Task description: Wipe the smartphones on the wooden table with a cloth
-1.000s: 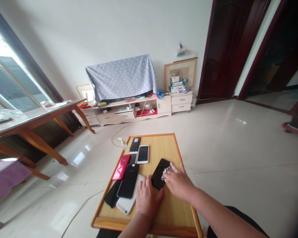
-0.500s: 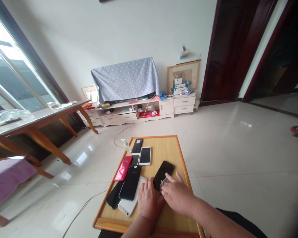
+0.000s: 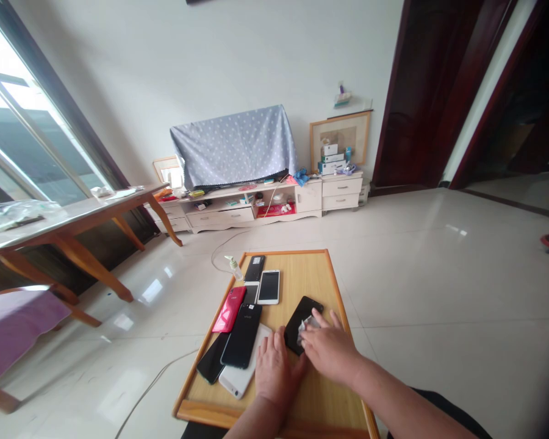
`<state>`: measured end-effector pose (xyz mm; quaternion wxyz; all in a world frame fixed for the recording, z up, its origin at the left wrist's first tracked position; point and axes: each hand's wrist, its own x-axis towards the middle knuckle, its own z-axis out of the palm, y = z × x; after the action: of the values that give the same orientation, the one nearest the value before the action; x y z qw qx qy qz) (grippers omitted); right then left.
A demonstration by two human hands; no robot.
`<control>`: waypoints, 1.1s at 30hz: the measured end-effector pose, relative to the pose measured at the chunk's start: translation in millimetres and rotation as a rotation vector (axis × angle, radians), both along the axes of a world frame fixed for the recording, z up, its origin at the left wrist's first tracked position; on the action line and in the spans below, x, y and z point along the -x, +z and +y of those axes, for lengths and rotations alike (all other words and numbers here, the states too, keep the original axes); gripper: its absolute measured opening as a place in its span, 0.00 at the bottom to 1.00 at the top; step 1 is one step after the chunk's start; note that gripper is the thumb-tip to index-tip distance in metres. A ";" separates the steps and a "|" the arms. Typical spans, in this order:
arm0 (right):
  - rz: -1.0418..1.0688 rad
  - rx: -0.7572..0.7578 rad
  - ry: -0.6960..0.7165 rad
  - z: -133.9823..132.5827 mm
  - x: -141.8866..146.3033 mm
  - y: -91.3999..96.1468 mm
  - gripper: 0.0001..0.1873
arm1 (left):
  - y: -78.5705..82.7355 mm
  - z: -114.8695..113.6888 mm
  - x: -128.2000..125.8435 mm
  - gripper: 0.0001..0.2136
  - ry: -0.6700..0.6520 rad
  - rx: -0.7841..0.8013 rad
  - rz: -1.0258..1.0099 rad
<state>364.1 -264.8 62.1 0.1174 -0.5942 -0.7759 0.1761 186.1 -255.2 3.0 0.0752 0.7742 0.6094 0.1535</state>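
A black smartphone (image 3: 296, 317) lies face up on the right part of a small wooden table (image 3: 302, 277). My right hand (image 3: 329, 350) is over the phone, its fingers pressing a crumpled greyish wipe (image 3: 305, 327) onto the screen. At the phone's lower left edge rests my left hand (image 3: 274, 369), fingers stretched out and thumb reaching toward the phone's near corner. Left of that hand, a white phone (image 3: 240, 378) is partly covered by a black phone (image 3: 242, 335). A red phone (image 3: 230, 310) and another dark phone (image 3: 211, 360) lie beside them.
Farther back on the table are a white-framed phone (image 3: 269, 286), a dark phone (image 3: 255, 268) and a pump bottle (image 3: 234, 268) at the left edge. A larger table (image 3: 77, 219) stands left; a low white cabinet (image 3: 229, 217) lines the wall. A cable (image 3: 155, 384) crosses the floor.
My right hand has shifted slightly up and right over the phone with the wipe, and more of the wipe shows. The left hand stays at the phone's edge.
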 end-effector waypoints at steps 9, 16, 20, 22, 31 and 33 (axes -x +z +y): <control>-0.027 -0.018 -0.028 1.8 12.4 -2.6 0.23 | -0.7 0.9 2.7 0.30 -0.004 0.013 -0.019; -0.037 -0.030 -0.079 19.2 5.4 -6.1 0.22 | 2.5 -0.2 2.7 0.31 0.002 0.022 -0.019; -0.089 -0.021 -0.233 38.4 -8.8 -7.9 0.24 | 6.1 -2.4 1.8 0.31 0.020 -0.002 -0.023; -0.067 -0.032 -0.150 29.0 2.1 -8.5 0.24 | 4.1 -1.5 3.2 0.31 0.012 -0.003 -0.019; 0.011 -0.026 -0.007 21.8 12.9 -11.9 0.22 | 4.2 1.3 3.2 0.30 -0.017 0.007 -0.016; -0.043 -0.012 -0.150 40.0 -0.8 -13.1 0.23 | 7.3 -0.4 1.3 0.32 -0.003 0.017 -0.019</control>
<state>364.9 -224.8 48.9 0.1173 -0.6534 -0.7328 0.1493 184.8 -255.5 10.3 0.0880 0.7730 0.6087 0.1556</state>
